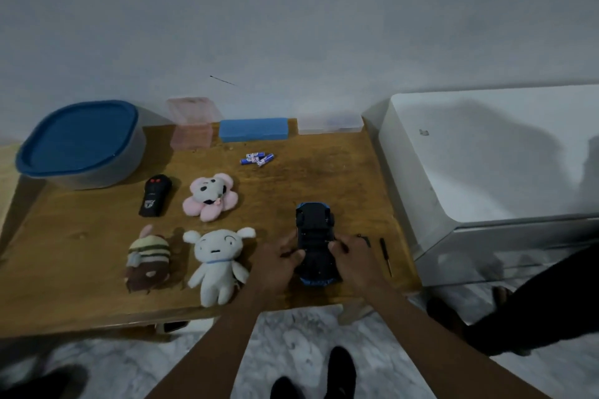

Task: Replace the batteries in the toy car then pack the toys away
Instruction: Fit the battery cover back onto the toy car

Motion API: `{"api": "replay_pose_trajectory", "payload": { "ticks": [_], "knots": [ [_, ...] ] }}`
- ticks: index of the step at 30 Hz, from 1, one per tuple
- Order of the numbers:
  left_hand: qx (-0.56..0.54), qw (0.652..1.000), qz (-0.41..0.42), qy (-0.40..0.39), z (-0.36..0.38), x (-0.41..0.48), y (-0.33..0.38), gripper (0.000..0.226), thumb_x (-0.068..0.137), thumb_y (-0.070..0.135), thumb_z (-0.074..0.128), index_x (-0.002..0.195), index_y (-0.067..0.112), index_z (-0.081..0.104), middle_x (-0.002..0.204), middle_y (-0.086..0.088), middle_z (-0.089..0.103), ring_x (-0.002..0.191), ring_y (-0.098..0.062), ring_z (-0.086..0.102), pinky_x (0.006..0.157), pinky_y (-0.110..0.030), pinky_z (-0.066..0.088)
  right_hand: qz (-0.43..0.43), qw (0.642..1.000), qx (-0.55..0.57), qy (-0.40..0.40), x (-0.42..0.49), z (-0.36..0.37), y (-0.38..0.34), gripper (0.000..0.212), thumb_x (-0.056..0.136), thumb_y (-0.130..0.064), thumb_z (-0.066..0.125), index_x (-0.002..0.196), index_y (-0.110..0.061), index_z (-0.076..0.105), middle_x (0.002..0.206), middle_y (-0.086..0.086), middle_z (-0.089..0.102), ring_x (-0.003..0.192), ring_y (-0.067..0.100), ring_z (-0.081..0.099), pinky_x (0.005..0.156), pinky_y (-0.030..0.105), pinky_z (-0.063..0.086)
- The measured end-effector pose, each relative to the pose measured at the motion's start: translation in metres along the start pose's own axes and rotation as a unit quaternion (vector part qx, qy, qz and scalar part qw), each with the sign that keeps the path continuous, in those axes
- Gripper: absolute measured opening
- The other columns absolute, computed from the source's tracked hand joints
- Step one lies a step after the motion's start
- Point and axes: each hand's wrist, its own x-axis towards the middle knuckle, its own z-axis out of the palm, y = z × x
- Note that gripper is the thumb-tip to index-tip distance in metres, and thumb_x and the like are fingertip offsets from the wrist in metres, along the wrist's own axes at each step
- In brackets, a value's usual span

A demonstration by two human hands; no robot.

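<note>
The blue toy car [314, 230] lies upside down on the wooden table [64, 253], its black underside facing up. My left hand [278, 264] grips its left side and my right hand [355, 261] grips its right side, thumbs over the chassis. Several blue-and-white batteries [257, 159] lie loose further back. A thin screwdriver [385, 254] lies just right of my right hand, with a small dark piece [364, 239] beside it. The black remote [155, 195] sits to the left. Three plush toys lie left of the car: pink [210, 196], white [215, 264], striped brown [149, 257].
A large grey tub with a blue lid [81, 142] stands at the back left. A pink clear box [192, 122], a blue box [253, 129] and a clear box [330, 125] line the wall. A white appliance [486, 155] flanks the table's right edge.
</note>
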Motion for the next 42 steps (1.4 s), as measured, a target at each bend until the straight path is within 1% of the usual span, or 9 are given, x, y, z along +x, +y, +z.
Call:
{"api": "replay_pose_trajectory", "payload": {
  "ticks": [3, 7, 14, 18, 27, 32, 35, 39, 42],
  "knots": [
    [-0.052, 0.999, 0.001, -0.006, -0.009, -0.003, 0.008, 0.051, 0.093, 0.01, 0.061, 0.139, 0.028, 0.049, 0.118, -0.005, 0.068, 0.107, -0.021, 0.065, 0.093, -0.051, 0.053, -0.019, 1.0, 0.01, 0.006, -0.005, -0.004, -0.016, 0.029, 0.1, -0.021, 0.046, 0.124, -0.017, 0.061, 0.106, -0.001, 0.065, 0.095, 0.011, 0.058, 0.061, 0.007, 0.04],
    [-0.063, 0.997, 0.041, -0.018, -0.033, -0.008, 0.026, 0.056, 0.082, 0.011, 0.073, 0.121, 0.048, 0.056, 0.108, 0.002, 0.073, 0.103, -0.02, 0.068, 0.092, -0.047, 0.055, -0.063, 0.998, 0.016, 0.021, -0.006, -0.006, -0.048, 0.029, 0.101, -0.022, 0.044, 0.125, -0.016, 0.059, 0.113, 0.002, 0.064, 0.088, 0.007, 0.053, 0.052, 0.0, 0.038],
    [-0.06, 0.996, 0.069, 0.004, -0.081, 0.004, 0.059, 0.081, 0.071, 0.005, 0.083, 0.136, 0.018, 0.035, 0.12, -0.009, 0.063, 0.108, -0.021, 0.063, 0.088, -0.048, 0.057, -0.129, 0.991, 0.036, 0.02, 0.018, -0.004, -0.11, 0.024, 0.099, -0.017, 0.046, 0.115, -0.013, 0.065, 0.101, 0.001, 0.065, 0.08, 0.003, 0.059, 0.055, 0.006, 0.044],
    [-0.081, 0.993, 0.085, -0.004, -0.108, 0.019, 0.071, 0.097, 0.071, -0.006, 0.079, 0.136, 0.036, 0.02, 0.112, -0.007, 0.061, 0.108, -0.026, 0.063, 0.08, -0.042, 0.058, -0.14, 0.989, 0.043, -0.013, 0.049, 0.006, -0.132, 0.023, 0.098, -0.019, 0.049, 0.114, -0.014, 0.065, 0.109, 0.005, 0.068, 0.097, 0.017, 0.064, 0.079, 0.028, 0.054],
    [-0.131, 0.99, 0.057, 0.013, -0.146, 0.053, 0.07, 0.111, 0.071, -0.011, 0.077, 0.144, 0.049, 0.02, 0.115, -0.013, 0.061, 0.093, -0.016, 0.069, 0.066, -0.029, 0.058, -0.178, 0.98, 0.019, -0.085, 0.115, 0.031, -0.153, 0.021, 0.097, -0.028, 0.049, 0.108, -0.02, 0.066, 0.104, 0.001, 0.067, 0.092, 0.015, 0.064, 0.082, 0.038, 0.057],
    [-0.138, 0.989, 0.04, 0.022, -0.163, 0.072, 0.061, 0.113, 0.069, -0.008, 0.08, 0.142, 0.055, 0.021, 0.12, -0.016, 0.059, 0.104, -0.026, 0.066, 0.078, -0.043, 0.059, -0.256, 0.949, -0.184, -0.006, 0.152, 0.031, -0.153, 0.028, 0.099, -0.025, 0.045, 0.124, -0.022, 0.058, 0.119, -0.001, 0.061, 0.098, 0.013, 0.056, 0.081, 0.025, 0.045],
    [-0.134, 0.99, 0.04, 0.022, -0.185, 0.092, 0.057, 0.114, 0.066, -0.001, 0.084, 0.138, 0.061, 0.021, 0.118, -0.015, 0.063, 0.106, -0.028, 0.066, 0.08, -0.047, 0.058, -0.314, 0.891, -0.326, 0.014, 0.187, 0.046, -0.152, 0.038, 0.098, -0.026, 0.046, 0.136, -0.022, 0.044, 0.139, 0.003, 0.046, 0.121, 0.021, 0.046, 0.098, 0.033, 0.04],
    [-0.146, 0.989, 0.039, -0.001, -0.21, 0.11, 0.054, 0.114, 0.068, -0.004, 0.082, 0.14, 0.06, 0.02, 0.118, -0.011, 0.063, 0.109, -0.025, 0.065, 0.089, -0.051, 0.055, -0.264, 0.842, -0.47, -0.006, 0.217, 0.075, -0.15, 0.061, 0.087, -0.024, 0.06, 0.14, -0.018, 0.03, 0.143, 0.011, 0.034, 0.124, 0.03, 0.039, 0.102, 0.041, 0.036],
    [-0.132, 0.99, 0.044, -0.011, -0.227, 0.124, 0.053, 0.112, 0.069, -0.003, 0.082, 0.142, 0.057, 0.021, 0.119, -0.008, 0.062, 0.111, -0.021, 0.064, 0.088, -0.05, 0.056, -0.265, 0.823, -0.501, 0.037, 0.232, 0.093, -0.149, 0.049, 0.089, -0.045, 0.032, 0.127, -0.017, 0.045, 0.125, 0.013, 0.049, 0.105, 0.031, 0.049, 0.087, 0.044, 0.042]
  ]
}}
